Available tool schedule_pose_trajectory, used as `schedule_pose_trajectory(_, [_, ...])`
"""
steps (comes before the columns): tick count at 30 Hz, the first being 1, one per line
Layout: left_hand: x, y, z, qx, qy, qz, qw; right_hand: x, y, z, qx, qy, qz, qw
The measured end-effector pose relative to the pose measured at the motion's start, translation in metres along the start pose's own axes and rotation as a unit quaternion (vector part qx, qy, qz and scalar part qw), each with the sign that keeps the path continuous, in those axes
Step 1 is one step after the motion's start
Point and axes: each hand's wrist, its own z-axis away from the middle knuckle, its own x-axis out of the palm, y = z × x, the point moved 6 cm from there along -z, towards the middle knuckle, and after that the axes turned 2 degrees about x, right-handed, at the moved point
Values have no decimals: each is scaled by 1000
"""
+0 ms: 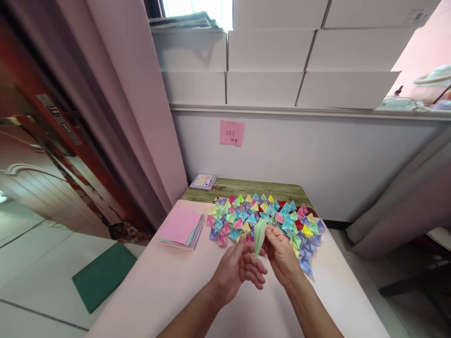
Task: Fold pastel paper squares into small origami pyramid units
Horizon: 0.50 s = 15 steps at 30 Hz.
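Both my hands are raised over a pale pink table [165,286]. Between them stands a narrow folded piece of light green paper [260,234], pointing up. My right hand [282,256] pinches its lower part with thumb and fingers. My left hand [237,267] is beside it, fingers curled, fingertips at the paper's lower left edge. Just beyond the hands lies a spread of several small folded paper shapes [268,218] in pink, blue, green, yellow and purple.
A stack of flat coloured paper sheets [181,227], pink on top, lies left of the hands. A small box [203,181] sits at the table's far left corner. White boxes [268,56] stack on a ledge behind. A green sheet [104,276] lies on the floor at left.
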Motion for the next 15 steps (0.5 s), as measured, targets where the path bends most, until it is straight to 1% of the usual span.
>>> schedule_pose_trajectory(1, [2, -2, 0, -29, -12, 39, 999, 2, 1, 0, 9, -11, -14, 1000])
schedule_pose_trajectory(3, [5, -3, 0, -65, -20, 97, 993, 7, 4, 0, 29, -25, -32, 999])
schedule_pose_trajectory(5, [6, -3, 0, -74, -12, 134, 988, 10, 6, 0, 41, -36, -25, 998])
schedule_pose_trajectory(6, [5, -3, 0, -68, -5, 142, 987, 10, 7, 0, 41, -38, -12, 998])
schedule_pose_trajectory(8, [3, 1, 0, -33, 17, 126, 991, 8, 5, 2, 31, -31, 17, 999])
schedule_pose_trajectory(10, [-1, 7, 2, 36, 53, 69, 996, 3, 0, 4, 4, -10, 41, 999])
schedule_pose_trajectory(12, [-4, 13, 5, 97, 89, 3, 991, -2, -5, 8, -33, 8, 81, 996])
schedule_pose_trajectory(13, [-5, 14, 6, 113, 99, -25, 988, -4, -8, 10, -51, 18, 108, 993])
schedule_pose_trajectory(15, [-3, 13, 6, 120, 96, -69, 986, -7, -12, 15, -79, 41, 156, 984])
